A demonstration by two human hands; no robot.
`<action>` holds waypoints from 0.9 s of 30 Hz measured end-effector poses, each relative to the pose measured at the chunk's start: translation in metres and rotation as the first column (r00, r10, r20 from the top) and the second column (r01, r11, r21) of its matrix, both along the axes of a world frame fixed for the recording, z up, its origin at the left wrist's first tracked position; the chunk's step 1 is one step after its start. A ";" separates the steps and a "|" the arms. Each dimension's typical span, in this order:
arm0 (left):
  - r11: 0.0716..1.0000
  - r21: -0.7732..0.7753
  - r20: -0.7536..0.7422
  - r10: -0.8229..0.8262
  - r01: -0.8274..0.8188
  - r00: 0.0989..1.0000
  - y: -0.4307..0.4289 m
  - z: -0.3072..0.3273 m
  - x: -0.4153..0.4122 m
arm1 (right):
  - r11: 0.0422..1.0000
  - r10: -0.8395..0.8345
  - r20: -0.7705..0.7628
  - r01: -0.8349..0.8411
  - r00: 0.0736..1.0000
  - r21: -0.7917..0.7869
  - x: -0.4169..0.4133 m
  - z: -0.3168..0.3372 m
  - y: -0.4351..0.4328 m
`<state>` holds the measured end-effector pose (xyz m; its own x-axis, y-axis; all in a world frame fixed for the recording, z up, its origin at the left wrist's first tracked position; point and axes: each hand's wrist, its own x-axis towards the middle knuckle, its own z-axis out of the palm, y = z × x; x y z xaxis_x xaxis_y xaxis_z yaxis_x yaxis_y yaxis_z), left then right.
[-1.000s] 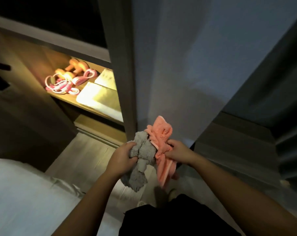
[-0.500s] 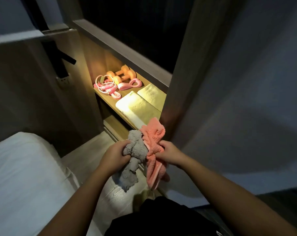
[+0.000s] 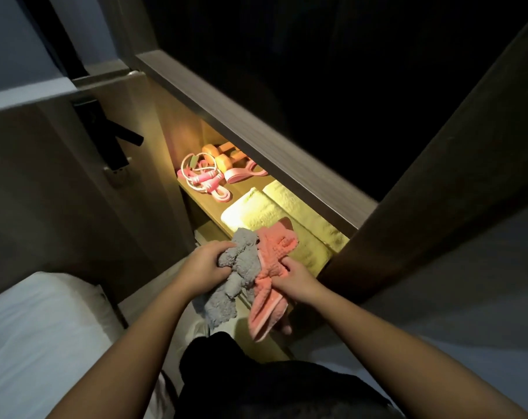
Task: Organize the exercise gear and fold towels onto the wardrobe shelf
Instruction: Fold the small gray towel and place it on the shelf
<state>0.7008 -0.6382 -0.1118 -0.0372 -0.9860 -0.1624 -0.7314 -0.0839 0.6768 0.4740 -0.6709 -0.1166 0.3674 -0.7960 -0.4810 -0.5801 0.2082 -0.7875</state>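
While I stand over the lit wooden wardrobe shelf [image 3: 207,207], with the white bedding [image 3: 45,328] low on my left, here's the lie of it. Two folded pale towels [image 3: 256,214] sit side by side on the right half of that shelf. The left end holds the gear: orange dumbbells [image 3: 223,160] at the back, the pink skipping rope [image 3: 200,178] coiled in front, a pink looped band [image 3: 246,175] just beside them. So the gear looks sorted to me, and the job now is the two bunched cloths I hold just in front of the shelf edge. The fluffy grey towel [image 3: 241,267] is wadded up, the coral-pink ribbed towel [image 3: 276,252] trails a striped end, and they press together; tangled or not, I can't tell. My left hand [image 3: 203,267] is curled tight around the grey one, my right hand [image 3: 296,279] grips the pink one. Best plan, I reckon: part them, park one on the bedding, find two corners of the other and shake it flat. Then fold edge to edge to match the pale pair and lay it down without nudging the rope. A lumpy fold could slide off.
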 end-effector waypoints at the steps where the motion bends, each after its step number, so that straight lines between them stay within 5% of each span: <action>1: 0.999 -0.003 0.007 -0.042 0.042 0.999 -0.016 -0.002 0.011 | 1.000 -0.029 -0.006 0.029 1.000 -0.007 0.010 -0.003 -0.009; 12: 0.824 0.136 0.134 -0.565 0.549 0.814 -0.146 -0.002 0.125 | 0.909 -0.416 0.034 0.417 0.909 -0.020 0.130 -0.020 -0.038; 18: 0.745 0.136 0.118 -0.667 0.653 0.736 -0.159 -0.031 0.147 | 0.855 -0.519 0.032 0.517 0.854 0.039 0.156 -0.047 -0.022; 27: 0.720 -0.014 0.083 -0.691 0.694 0.719 -0.107 -0.179 0.198 | 0.861 -0.503 -0.033 0.497 0.864 -0.105 0.204 -0.164 0.036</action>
<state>0.8986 -0.7456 -0.2910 -0.7026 -0.6954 -0.1512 -0.6175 0.4901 0.6152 0.6778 -0.6349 -0.2806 -0.1177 -0.9062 -0.4062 -0.4615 0.4121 -0.7856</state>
